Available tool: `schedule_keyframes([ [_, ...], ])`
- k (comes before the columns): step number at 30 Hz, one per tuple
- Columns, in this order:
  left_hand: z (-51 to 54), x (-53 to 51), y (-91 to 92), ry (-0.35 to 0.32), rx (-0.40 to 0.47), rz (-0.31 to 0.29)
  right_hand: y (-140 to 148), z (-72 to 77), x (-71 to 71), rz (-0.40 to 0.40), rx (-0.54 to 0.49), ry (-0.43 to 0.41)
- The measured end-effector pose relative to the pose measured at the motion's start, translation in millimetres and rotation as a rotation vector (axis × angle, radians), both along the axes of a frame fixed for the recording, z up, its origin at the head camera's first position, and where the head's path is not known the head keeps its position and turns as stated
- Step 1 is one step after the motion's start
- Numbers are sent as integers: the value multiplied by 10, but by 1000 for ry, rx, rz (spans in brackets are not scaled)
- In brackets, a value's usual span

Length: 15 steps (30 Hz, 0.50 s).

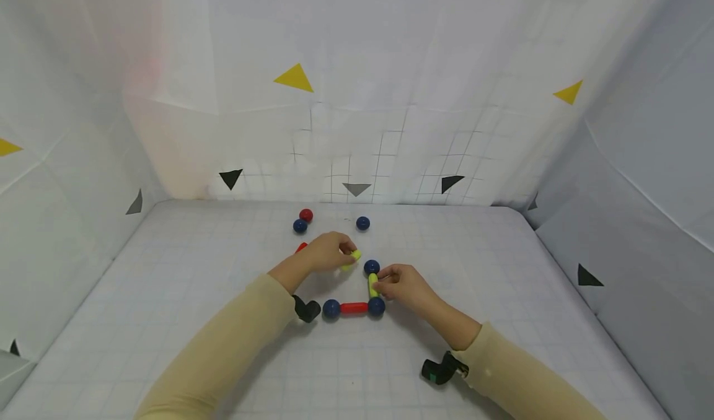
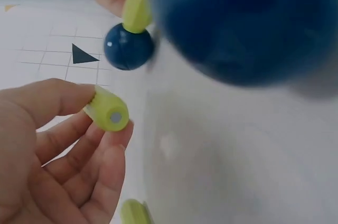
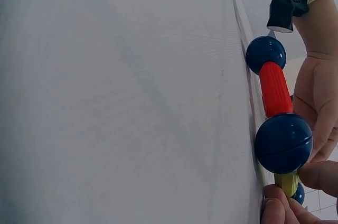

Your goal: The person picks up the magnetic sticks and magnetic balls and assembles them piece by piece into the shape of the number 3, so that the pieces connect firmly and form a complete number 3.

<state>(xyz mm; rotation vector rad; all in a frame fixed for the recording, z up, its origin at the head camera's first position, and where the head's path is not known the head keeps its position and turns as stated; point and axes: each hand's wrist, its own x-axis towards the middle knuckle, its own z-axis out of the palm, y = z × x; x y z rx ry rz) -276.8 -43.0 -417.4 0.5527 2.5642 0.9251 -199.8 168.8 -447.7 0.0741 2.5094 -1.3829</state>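
My left hand [image 1: 330, 251] pinches a yellow-green magnetic rod [image 2: 109, 110] between thumb and fingers; a grey disc shows on the rod's end. Below that hand, a second yellow-green rod [image 2: 134, 212] lies on the table. To the right, my right hand [image 1: 407, 288] pinches another yellow-green rod [image 1: 373, 285], which joins a far blue ball [image 1: 372, 267] to a near blue ball [image 1: 376, 306]. From the near ball a red rod [image 1: 354, 308] runs left to a third blue ball [image 1: 331, 309], forming an L shape. The left hand's rod is apart from this L.
Farther back, a red ball [image 1: 305, 215] sits beside a blue ball [image 1: 300, 226], with another blue ball [image 1: 363, 223] to their right. Behind my left wrist a red rod [image 1: 301, 246] is partly hidden. White cloth walls [image 1: 357, 98] surround the table's back and sides.
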Motion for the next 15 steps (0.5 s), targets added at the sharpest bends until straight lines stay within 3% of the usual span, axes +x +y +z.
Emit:
schedule_keyframes([
  [5,2,-67,42,-33,73,17,7,-12,10,4,13,5],
  [15,-68,-220,161,-176,256,73,4,-8,14,17,3,18],
])
